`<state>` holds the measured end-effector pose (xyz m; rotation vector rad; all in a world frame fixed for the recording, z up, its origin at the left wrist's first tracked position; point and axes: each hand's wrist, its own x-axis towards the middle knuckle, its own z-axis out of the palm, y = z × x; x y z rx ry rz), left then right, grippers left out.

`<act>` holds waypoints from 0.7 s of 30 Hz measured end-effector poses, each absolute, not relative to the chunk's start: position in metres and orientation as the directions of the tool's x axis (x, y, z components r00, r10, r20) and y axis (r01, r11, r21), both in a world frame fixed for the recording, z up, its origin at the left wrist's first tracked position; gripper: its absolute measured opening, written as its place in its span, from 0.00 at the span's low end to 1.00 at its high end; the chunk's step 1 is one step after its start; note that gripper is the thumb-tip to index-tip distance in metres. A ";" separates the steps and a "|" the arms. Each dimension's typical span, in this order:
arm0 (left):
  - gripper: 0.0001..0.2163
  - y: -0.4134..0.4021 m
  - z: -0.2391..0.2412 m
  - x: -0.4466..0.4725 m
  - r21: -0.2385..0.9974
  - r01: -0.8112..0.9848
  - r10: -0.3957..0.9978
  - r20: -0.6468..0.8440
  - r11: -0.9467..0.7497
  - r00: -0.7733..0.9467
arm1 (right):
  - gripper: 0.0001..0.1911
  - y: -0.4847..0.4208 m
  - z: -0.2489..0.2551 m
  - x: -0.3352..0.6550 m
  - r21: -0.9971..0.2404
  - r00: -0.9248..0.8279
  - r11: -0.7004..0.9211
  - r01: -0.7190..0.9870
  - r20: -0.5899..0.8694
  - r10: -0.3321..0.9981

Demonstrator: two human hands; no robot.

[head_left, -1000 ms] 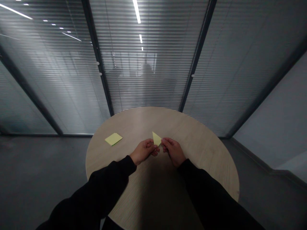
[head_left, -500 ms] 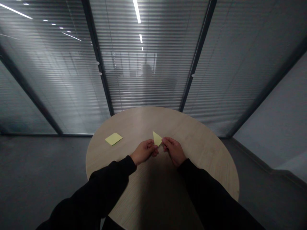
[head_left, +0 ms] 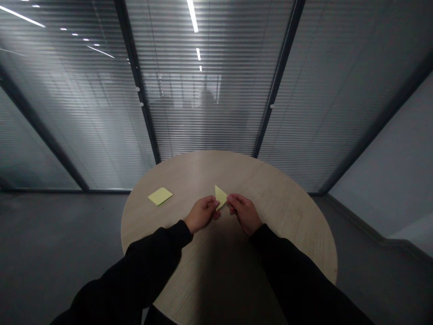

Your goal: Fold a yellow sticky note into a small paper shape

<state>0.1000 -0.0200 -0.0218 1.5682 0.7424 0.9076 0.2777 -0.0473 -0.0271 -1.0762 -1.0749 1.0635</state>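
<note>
Yellow paper triangle (head_left: 219, 197) pinched evenly between left hand (head_left: 202, 214) and right hand (head_left: 245, 214); both sit close together; shadow partly hides the grip.

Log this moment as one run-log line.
hands: left hand, right hand | held: yellow paper triangle | nearby: yellow paper square | surface: round table

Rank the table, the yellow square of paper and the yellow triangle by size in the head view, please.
1. Table
2. Yellow square
3. Yellow triangle, which is partly hidden, so its place below the square is somewhat unsure.
</note>
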 end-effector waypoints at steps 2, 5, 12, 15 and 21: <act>0.20 -0.020 -0.021 0.099 0.965 0.067 0.859 0.193 -0.253 0.474 | 0.19 -0.047 -0.028 0.278 -0.981 0.139 0.161 -0.105 0.145 0.980; 0.20 -0.021 -0.019 0.098 0.941 0.137 0.861 0.214 -0.308 0.461 | 0.18 -0.047 -0.029 0.278 -0.979 0.135 0.171 -0.108 0.156 0.978; 0.21 -0.023 -0.016 0.106 0.974 0.000 0.867 0.203 -0.228 0.455 | 0.19 -0.048 -0.025 0.274 -0.984 0.142 0.163 -0.067 0.152 0.978; 0.21 -0.024 -0.015 0.109 0.961 0.033 0.887 0.241 -0.276 0.395 | 0.20 -0.051 -0.021 0.270 -0.989 0.134 0.143 -0.028 0.138 0.981; 0.21 -0.023 -0.010 0.108 0.876 0.243 0.893 0.346 -0.418 0.288 | 0.19 -0.054 -0.018 0.264 -0.987 0.126 0.156 -0.024 0.152 0.980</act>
